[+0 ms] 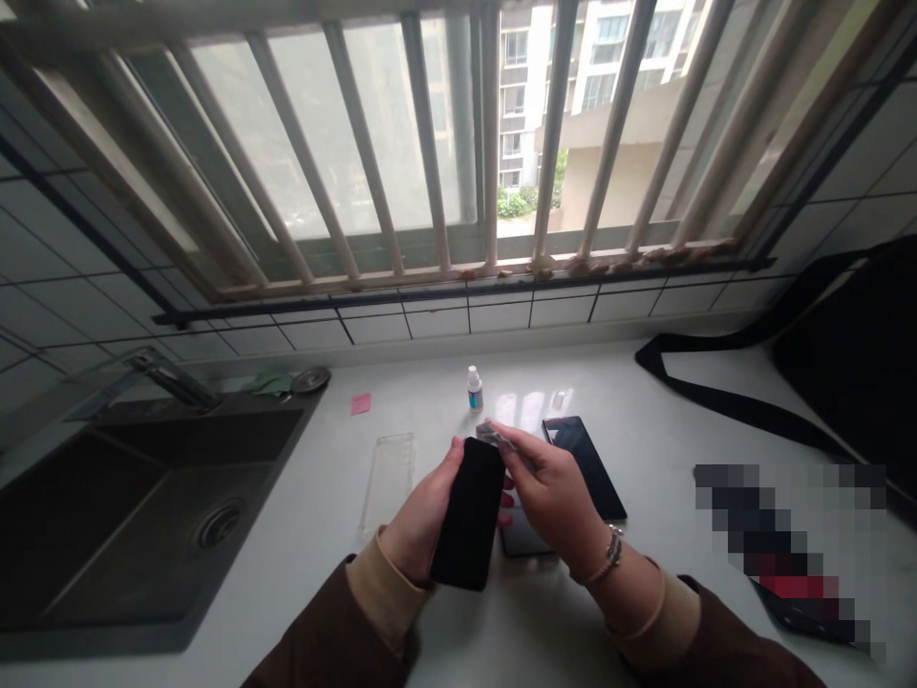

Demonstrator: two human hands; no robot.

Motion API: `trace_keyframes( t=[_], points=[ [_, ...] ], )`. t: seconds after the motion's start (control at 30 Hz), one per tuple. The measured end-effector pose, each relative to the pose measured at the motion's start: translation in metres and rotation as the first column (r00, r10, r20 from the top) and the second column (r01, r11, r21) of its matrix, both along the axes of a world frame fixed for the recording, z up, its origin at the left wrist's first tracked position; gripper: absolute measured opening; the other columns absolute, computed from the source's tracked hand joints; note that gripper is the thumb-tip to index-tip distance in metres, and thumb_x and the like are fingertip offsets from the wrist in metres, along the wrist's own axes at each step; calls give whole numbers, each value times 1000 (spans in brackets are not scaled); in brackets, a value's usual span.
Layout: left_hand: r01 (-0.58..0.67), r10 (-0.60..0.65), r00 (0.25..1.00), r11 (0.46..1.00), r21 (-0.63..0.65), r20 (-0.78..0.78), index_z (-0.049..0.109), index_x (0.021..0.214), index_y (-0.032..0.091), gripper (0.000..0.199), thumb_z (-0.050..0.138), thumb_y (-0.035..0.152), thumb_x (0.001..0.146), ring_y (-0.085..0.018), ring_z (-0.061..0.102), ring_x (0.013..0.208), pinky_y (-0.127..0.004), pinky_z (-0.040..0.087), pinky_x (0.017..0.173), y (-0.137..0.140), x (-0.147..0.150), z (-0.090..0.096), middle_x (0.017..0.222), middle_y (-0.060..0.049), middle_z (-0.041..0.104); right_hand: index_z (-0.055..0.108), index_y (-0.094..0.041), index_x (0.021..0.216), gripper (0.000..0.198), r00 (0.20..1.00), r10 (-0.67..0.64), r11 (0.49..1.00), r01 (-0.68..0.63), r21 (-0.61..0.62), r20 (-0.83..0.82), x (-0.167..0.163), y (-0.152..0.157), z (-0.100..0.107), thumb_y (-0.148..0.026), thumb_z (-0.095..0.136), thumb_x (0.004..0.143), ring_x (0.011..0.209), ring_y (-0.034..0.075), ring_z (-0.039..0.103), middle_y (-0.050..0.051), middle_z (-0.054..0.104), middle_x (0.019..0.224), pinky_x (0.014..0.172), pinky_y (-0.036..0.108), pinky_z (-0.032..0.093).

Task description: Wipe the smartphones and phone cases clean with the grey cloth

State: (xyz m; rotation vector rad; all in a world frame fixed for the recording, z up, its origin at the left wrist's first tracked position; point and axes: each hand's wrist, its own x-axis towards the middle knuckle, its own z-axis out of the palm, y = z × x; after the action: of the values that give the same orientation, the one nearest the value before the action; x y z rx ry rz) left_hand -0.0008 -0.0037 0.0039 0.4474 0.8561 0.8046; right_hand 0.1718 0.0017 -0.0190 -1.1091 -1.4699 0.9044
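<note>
Brown sleeves nearest, L hand grip holding blk phone above surface, R hand grip pinching greyish wipe by phone's top end, prob. wiping step; next move likely calls for steady L hand, wipe flat on phone.

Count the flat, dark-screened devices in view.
3: black rectangular phone in the left hand, dark flat device partly behind the right hand, black rectangular slab beyond it. Pixelation may hide others.

The held phone is black. Beyond the phone, the bottle is white and blue; beyond and left, the paper is pink.
</note>
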Motion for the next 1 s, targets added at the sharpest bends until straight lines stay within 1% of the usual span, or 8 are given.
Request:
trace_keyframes(
  t=[0.1, 0.2, 0.37, 0.53, 0.63, 0.73, 0.87, 1.0],
  points=[
    [-39, 39, 999, 999, 17, 21, 75, 125, 13, 54, 56, 58, 103, -27, 78, 77, -38, 65, 76, 0, 1, -8, 96, -17, 79, 71, -32, 142, 39, 988, 125, 984, -135, 117, 93, -6, -3, -4, -27, 57, 105, 138, 29, 64, 3, 69, 146, 125, 52, 46],
    [-106, 105, 991, 994, 9, 81, 72, 133, 15, 51, 57, 54, 104, -31, 79, 98, -44, 63, 94, 3, 4, -12, 109, -17, 80, 66, -33, 146, 45, 974, 157, 959, -190, 211, 165, -8, -2, -7, -20, 53, 105, 147, 26, 56, 0, 62, 153, 131, 52, 39],
    [-184, 172, 973, 981, 68, 151, 73, 128, 12, 45, 55, 47, 107, -28, 72, 123, -39, 51, 115, 7, 7, -16, 121, -18, 78, 61, -32, 152, 51, 941, 165, 920, -254, 297, 295, -10, -3, -7, -13, 47, 106, 148, 24, 54, 2, 61, 154, 130, 50, 41],
    [-206, 208, 973, 978, -34, 102, 74, 118, 8, 54, 57, 57, 104, -30, 77, 110, -40, 59, 103, 8, 2, -17, 105, -20, 80, 59, -29, 154, 55, 891, 272, 855, -397, 333, 365, -14, -8, -6, -8, 47, 105, 146, 24, 56, 5, 60, 155, 126, 48, 46],
    [-194, 197, 980, 976, -96, 20, 75, 110, 5, 66, 55, 67, 100, -30, 79, 90, -38, 64, 86, 9, -2, -12, 91, -21, 79, 60, -31, 152, 54, 856, 364, 820, -482, 309, 367, -15, -11, -5, -7, 49, 105, 144, 22, 58, 4, 63, 153, 125, 45, 48],
    [-258, 252, 965, 962, -92, -76, 76, 103, 4, 73, 49, 72, 100, -25, 76, 71, -35, 64, 72, 12, -4, -6, 82, -19, 77, 64, -33, 147, 48, 819, 461, 792, -553, 258, 341, -15, -14, -2, -11, 50, 106, 143, 20, 59, 1, 65, 151, 125, 42, 48],
    [-380, 367, 914, 924, -43, -175, 77, 104, 6, 73, 46, 72, 101, -24, 76, 75, -32, 63, 68, 16, -6, -2, 93, -18, 78, 71, -33, 136, 39, 772, 586, 758, -630, 169, 245, -14, -18, 8, -17, 49, 109, 139, 18, 63, 0, 70, 144, 126, 39, 46],
    [-440, 431, 884, 898, -11, -183, 77, 107, 7, 72, 45, 71, 102, -24, 78, 85, -32, 65, 75, 18, -9, -3, 106, -20, 79, 75, -31, 132, 35, 717, 678, 709, -696, 111, 164, -11, -23, 21, -20, 50, 109, 136, 20, 66, 1, 74, 139, 123, 40, 47]
  ],
)
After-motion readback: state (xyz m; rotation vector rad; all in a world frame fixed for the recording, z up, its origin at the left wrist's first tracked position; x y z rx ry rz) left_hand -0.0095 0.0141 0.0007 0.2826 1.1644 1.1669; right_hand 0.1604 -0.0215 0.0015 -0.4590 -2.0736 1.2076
